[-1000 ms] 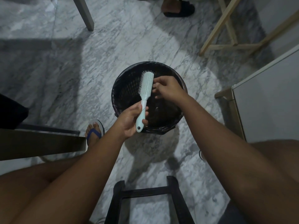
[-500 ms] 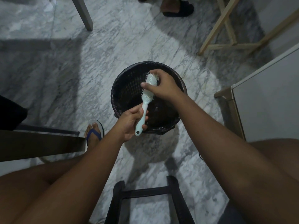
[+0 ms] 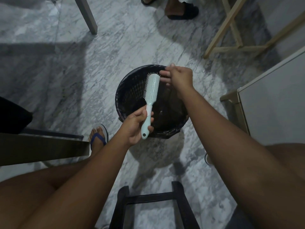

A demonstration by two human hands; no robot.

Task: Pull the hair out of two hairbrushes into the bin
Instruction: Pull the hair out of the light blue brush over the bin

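A pale mint hairbrush [image 3: 151, 93] is held over the black mesh bin [image 3: 130, 90], which stands on the marble floor and is lined with a dark bag. My left hand [image 3: 137, 125] grips the brush by its handle, head pointing away, bristles facing left. My right hand [image 3: 177, 76] hovers just right of the brush head above the bin's far rim, fingers apart and off the brush. Whether any hair is between those fingers is too fine to tell. Only one brush is in view.
A dark stool frame [image 3: 153, 205] stands between my knees. A dark bench [image 3: 41, 147] is at left, my sandalled foot [image 3: 98, 136] beside it. A white cabinet [image 3: 272, 100] is at right, a wooden frame [image 3: 234, 40] beyond it. Another person's feet [image 3: 179, 9] are at the top.
My right hand, which was wrapped over the brush head half a second ago, has come off it to the right and opened. The brush has turned so its bristles face left.
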